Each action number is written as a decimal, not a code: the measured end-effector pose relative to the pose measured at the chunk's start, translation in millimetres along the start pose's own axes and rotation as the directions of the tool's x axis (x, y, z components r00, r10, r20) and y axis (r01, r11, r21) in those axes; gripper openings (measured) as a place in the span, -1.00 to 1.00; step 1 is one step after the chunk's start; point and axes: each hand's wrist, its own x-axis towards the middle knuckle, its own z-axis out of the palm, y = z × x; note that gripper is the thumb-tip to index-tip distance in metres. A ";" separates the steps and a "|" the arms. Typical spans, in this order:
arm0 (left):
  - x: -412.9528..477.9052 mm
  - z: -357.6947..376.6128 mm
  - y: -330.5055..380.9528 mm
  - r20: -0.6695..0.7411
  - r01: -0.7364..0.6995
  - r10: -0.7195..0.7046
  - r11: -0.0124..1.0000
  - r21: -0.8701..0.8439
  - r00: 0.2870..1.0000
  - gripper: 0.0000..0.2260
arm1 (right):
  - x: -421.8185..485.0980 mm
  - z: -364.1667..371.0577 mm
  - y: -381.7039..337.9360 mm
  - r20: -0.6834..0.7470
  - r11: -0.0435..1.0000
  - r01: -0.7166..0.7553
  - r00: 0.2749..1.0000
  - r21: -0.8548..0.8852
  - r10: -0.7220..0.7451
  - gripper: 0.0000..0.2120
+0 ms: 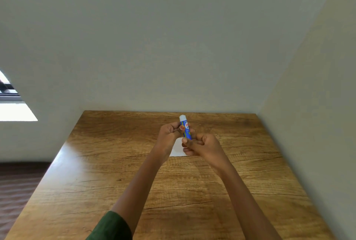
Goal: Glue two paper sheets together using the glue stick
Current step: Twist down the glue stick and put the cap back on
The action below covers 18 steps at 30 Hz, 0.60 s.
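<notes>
A blue glue stick [185, 125] with a white cap pointing up and away is held above the wooden table [115, 172]. My left hand [169, 135] pinches its blue body from the left. My right hand [202, 144] grips its lower end with curled fingers. White paper [178, 149] lies flat on the table beneath my hands, mostly hidden by them; I cannot tell how many sheets there are.
The table stands in a corner, with a pale wall behind it and another along its right edge. A dark wood floor [19, 191] lies to the left, and a bright window [11, 105] is at the far left.
</notes>
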 end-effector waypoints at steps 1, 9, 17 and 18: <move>-0.9 -0.8 -0.2 0.005 -0.004 0.004 1.000 0.004 1.000 -0.83 | -1.6 -1.9 -1.5 0.056 0.998 -0.020 0.998 0.059 0.017 -0.77; -3.4 0.2 0.7 0.027 0.003 -0.003 1.000 0.003 1.000 -0.84 | -5.0 7.7 1.1 -0.157 1.000 0.006 0.988 -0.012 -0.008 -0.78; -3.1 8.5 3.1 -0.010 0.022 -0.022 1.000 0.017 1.000 -0.83 | 0.7 2.5 5.6 -0.120 0.993 -0.047 0.992 -0.108 0.033 -0.67; -2.8 7.0 2.4 -0.014 0.025 -0.025 1.000 0.016 1.000 -0.84 | 0.6 -1.3 4.8 -0.031 0.997 -0.060 0.998 -0.055 0.059 -0.68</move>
